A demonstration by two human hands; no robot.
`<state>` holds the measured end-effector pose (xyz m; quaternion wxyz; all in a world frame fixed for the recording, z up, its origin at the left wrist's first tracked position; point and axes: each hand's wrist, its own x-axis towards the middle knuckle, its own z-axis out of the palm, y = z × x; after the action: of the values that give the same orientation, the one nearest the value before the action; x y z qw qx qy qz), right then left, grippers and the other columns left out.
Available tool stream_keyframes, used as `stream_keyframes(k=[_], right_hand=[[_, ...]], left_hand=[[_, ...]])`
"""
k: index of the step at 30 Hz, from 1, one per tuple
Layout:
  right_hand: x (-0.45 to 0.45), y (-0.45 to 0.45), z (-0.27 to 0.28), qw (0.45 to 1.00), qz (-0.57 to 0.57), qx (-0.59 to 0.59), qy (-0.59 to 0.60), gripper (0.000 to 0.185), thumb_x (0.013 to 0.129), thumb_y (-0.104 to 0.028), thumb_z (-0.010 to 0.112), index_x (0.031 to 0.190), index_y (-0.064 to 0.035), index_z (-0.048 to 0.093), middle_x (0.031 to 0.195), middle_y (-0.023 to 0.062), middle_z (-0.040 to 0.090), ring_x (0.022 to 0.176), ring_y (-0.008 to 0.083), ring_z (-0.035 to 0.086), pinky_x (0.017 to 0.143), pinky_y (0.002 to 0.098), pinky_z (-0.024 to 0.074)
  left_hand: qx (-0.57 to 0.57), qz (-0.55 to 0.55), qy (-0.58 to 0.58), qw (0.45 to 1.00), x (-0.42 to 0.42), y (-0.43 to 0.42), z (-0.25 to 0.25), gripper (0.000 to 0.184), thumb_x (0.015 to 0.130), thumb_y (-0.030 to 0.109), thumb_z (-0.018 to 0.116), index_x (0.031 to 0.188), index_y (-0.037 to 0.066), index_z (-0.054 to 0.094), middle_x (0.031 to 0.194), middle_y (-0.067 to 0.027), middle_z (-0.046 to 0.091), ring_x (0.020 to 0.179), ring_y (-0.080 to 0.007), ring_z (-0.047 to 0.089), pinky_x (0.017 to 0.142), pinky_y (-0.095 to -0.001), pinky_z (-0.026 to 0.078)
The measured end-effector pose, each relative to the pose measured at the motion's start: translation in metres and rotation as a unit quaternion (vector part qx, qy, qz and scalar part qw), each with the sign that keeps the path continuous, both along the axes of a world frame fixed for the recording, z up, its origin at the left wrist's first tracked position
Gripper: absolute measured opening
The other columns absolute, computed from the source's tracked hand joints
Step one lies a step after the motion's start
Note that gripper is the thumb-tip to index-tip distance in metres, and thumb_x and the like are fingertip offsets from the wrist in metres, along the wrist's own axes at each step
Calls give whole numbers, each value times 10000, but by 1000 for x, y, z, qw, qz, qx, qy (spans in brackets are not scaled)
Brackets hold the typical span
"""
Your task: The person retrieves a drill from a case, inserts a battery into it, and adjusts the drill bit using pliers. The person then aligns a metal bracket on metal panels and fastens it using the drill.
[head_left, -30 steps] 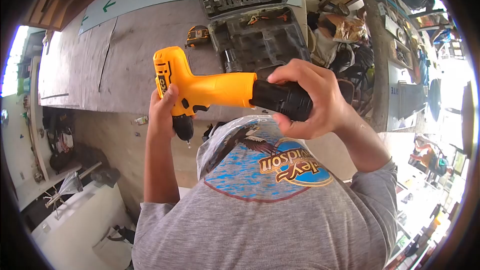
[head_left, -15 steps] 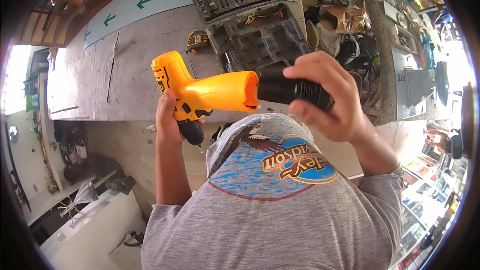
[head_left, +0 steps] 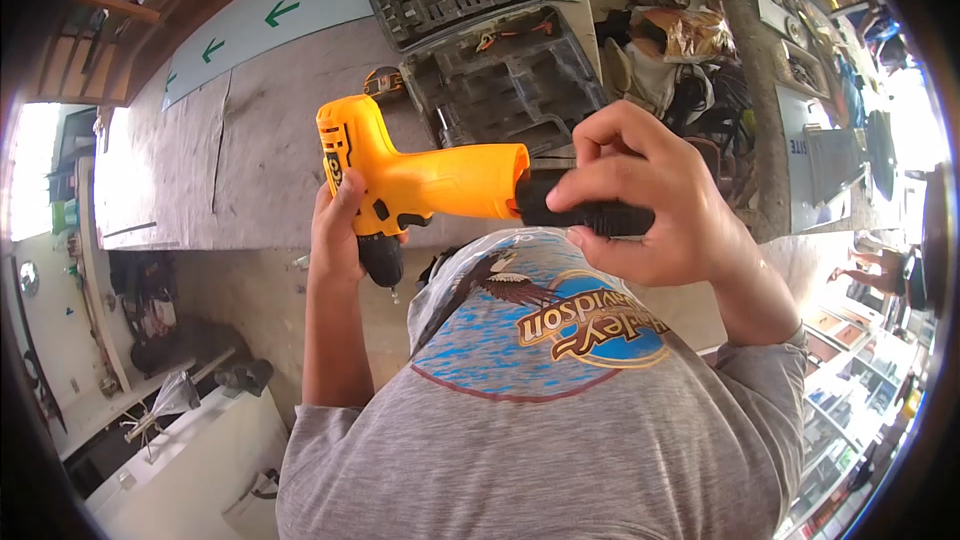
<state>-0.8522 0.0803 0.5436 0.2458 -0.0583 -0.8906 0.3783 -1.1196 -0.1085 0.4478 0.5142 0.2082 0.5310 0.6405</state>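
We are clasping the yellow cordless drill (head_left: 400, 170) over the workbench's (head_left: 280, 130) edge with our left hand (head_left: 336, 220); our right hand (head_left: 665, 195) is pinching the black battery pack (head_left: 614, 221). The handle (head_left: 475, 182) is now showing its rim, unlike a second ago: seemingly, the pack is sitting unseated.

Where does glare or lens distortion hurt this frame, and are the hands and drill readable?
Head view, edges: glare washes out parts of the far left and right; fisheye distortion bends the outer scene, corners go black. Head view, centre: the yellow drill, left hand and right hand look reasonably sharp; the dark battery pack shows less detail.
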Motion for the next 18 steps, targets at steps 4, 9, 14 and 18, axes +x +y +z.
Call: stream_keyframes(k=[4, 9, 14, 18], right_hand=[[3, 7, -13, 994, -38, -99, -14, 289, 704, -67, 760, 972, -40, 657, 968, 90, 577, 848, 229, 603, 770, 333, 495], [9, 3, -29, 980, -80, -180, 41, 286, 771, -98, 776, 1010, -23, 638, 951, 57, 624, 873, 167, 632, 762, 301, 501], [9, -9, -13, 800, -139, -583, -24, 301, 804, -101, 770, 1047, -13, 616, 931, 34, 642, 780, 94, 617, 680, 254, 520], [13, -8, -27, 981, -124, -134, 64, 309, 732, -57, 786, 1008, -63, 646, 958, 59, 602, 774, 151, 623, 667, 298, 535]], left_hand=[[-5, -17, 79, 997, 1, 3, -1, 623, 932, 576, 544, 1218, 23, 540, 974, -144, 682, 722, -226, 694, 523, -331, 572], [-11, -8, 5, 1000, 11, 9, 2, 618, 948, 572, 517, 1215, 16, 542, 962, -148, 680, 688, -219, 682, 520, -330, 569], [-38, -15, -23, 999, 12, 9, -4, 624, 956, 587, 485, 1216, 24, 549, 940, -160, 678, 640, -216, 666, 509, -329, 560], [-53, -43, -53, 996, 13, 14, -5, 634, 954, 604, 470, 1198, 26, 557, 888, -167, 674, 584, -214, 647, 501, -320, 550]])
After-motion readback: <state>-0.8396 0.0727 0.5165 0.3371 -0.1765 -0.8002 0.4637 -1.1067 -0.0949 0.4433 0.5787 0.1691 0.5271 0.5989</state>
